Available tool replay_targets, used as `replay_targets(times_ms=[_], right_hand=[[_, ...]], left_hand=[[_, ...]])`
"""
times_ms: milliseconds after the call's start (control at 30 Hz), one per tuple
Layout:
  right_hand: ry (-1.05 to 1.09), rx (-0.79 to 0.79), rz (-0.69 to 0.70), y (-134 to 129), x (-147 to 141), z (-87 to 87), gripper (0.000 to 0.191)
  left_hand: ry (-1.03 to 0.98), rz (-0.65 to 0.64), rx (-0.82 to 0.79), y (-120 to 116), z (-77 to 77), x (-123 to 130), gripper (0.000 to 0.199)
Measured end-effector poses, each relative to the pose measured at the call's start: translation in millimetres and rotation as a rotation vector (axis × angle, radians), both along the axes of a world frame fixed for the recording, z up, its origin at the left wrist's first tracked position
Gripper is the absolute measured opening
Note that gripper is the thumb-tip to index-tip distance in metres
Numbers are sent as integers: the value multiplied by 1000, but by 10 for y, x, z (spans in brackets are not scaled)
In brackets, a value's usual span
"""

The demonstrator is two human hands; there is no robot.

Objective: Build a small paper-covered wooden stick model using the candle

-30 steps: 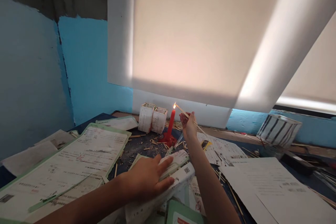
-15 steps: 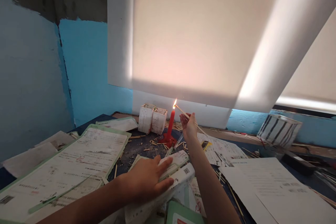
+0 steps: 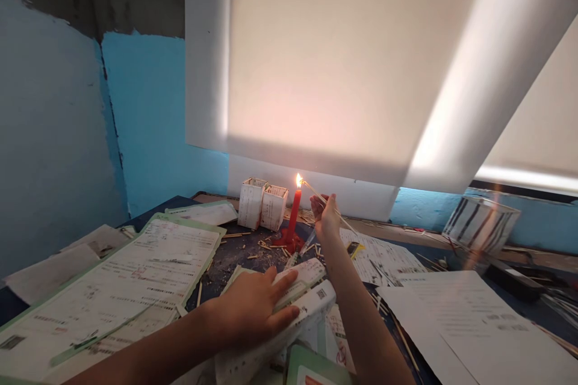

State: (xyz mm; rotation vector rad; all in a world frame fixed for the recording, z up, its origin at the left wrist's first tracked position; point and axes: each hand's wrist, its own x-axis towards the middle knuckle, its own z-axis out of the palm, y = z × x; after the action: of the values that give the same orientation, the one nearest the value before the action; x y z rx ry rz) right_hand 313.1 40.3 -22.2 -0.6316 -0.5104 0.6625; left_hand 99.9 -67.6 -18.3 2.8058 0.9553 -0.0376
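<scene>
A lit red candle stands upright in a pool of red wax. My right hand, its fingers closed, pinches a thin pale wooden stick. The stick slants up to the left, its far tip at the edge of the flame; whether it is a single stick there I cannot tell. Lower down, my left hand lies flat with fingers spread on folded printed papers. A transparent tube-like piece is beside the candle base.
Two small paper-covered boxes stand left of the candle. Printed sheets cover the left side; white sheets lie right. A yellow cutter sits beyond my right forearm. Stick scraps litter the dark tabletop. A striped box stands far right.
The flame has become shorter and swung slightly left. My right hand and the stick have barely shifted, and my left hand stays in place on the papers.
</scene>
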Motion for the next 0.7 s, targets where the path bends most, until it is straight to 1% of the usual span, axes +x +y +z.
replay_targets(times_ms=[267, 700], right_hand=[[15, 6, 15, -12, -18, 4, 28], [17, -5, 31, 18, 8, -29, 30]], left_hand=[[4, 9, -3, -9, 13, -5, 67], [-2, 14, -22, -24, 22, -3, 67]])
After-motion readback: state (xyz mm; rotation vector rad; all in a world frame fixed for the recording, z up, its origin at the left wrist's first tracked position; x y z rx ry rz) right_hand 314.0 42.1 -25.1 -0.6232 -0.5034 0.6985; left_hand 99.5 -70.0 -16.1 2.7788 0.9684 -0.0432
